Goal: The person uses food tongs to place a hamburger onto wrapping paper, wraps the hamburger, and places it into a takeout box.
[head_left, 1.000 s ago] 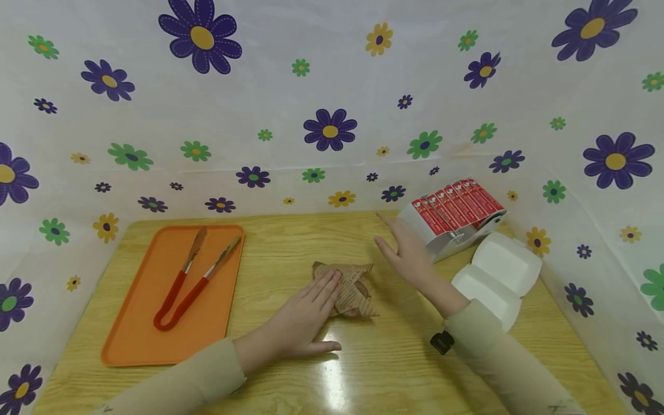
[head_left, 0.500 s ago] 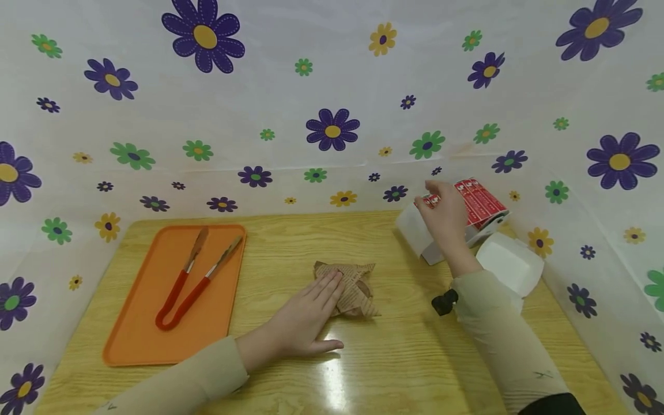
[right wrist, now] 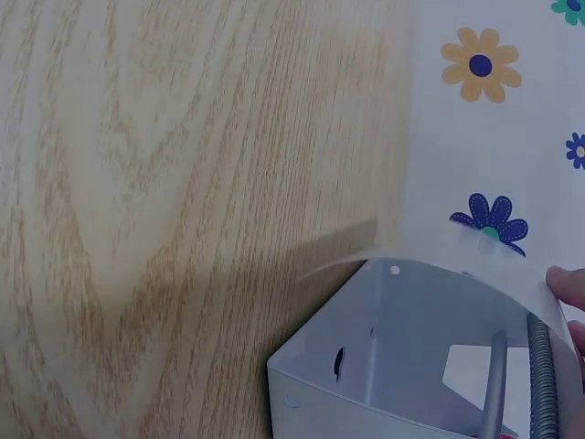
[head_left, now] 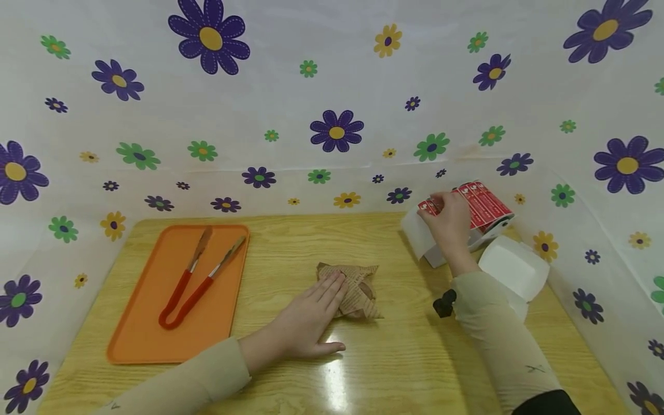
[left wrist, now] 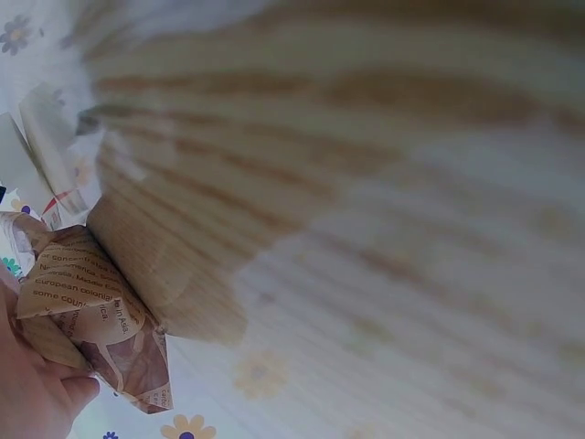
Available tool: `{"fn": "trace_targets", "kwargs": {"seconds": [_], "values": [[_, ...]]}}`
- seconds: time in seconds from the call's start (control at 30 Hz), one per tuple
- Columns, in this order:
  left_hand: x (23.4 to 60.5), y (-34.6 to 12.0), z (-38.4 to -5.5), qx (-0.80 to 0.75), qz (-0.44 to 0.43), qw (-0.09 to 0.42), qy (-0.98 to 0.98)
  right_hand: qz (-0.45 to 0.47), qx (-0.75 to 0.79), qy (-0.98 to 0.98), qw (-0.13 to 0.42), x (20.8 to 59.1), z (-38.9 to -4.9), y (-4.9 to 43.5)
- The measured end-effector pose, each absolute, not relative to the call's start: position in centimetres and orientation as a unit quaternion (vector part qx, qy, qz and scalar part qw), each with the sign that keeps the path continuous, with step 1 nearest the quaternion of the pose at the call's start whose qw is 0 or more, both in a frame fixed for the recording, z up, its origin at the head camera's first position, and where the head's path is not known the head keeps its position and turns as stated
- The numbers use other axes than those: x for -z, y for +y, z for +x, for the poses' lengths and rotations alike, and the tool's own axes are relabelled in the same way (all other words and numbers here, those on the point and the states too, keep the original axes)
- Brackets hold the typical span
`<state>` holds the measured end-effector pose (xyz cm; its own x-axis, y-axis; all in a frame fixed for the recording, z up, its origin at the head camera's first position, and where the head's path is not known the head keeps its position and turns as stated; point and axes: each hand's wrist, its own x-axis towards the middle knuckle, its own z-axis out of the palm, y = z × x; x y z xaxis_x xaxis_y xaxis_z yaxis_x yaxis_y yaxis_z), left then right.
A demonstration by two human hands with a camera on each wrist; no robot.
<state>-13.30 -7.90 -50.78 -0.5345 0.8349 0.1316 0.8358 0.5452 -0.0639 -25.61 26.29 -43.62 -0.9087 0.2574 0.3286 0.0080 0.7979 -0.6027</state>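
My left hand [head_left: 311,317] lies flat with its fingertips on a folded parcel of brown newsprint-patterned paper [head_left: 359,293], in the middle of the table. The left wrist view shows the parcel's printed paper [left wrist: 78,283] from the side, with my hand at its edge. At the back right, my right hand [head_left: 450,222] pinches the end of a red sticker [head_left: 427,206] on a metal label dispenser [head_left: 485,202]. In the right wrist view the thumb [right wrist: 569,288] is at the curled backing strip [right wrist: 457,270]; most of that hand is out of frame.
An orange tray [head_left: 140,323] at the left holds tongs [head_left: 178,294] with red handles. Beside the dispenser an open white foam box [head_left: 513,268] is partly behind my right forearm. A flower-print sheet [head_left: 290,98] encloses the wooden table [head_left: 290,248] at the back and sides.
My right hand has moved from the dispenser's left side onto its front stickers, and thumb and fingers have come together on one. My left hand stays on the paper parcel.
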Motion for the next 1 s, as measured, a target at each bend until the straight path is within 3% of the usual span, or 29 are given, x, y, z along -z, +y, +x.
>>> {"fn": "trace_targets", "kwargs": {"seconds": [1.0], "values": [[50.5, -7.8, -13.0, -0.012, -0.470, 0.059, -0.880, -0.042, -0.301, -0.914, 0.267, 44.6, -25.7, 26.4]]}}
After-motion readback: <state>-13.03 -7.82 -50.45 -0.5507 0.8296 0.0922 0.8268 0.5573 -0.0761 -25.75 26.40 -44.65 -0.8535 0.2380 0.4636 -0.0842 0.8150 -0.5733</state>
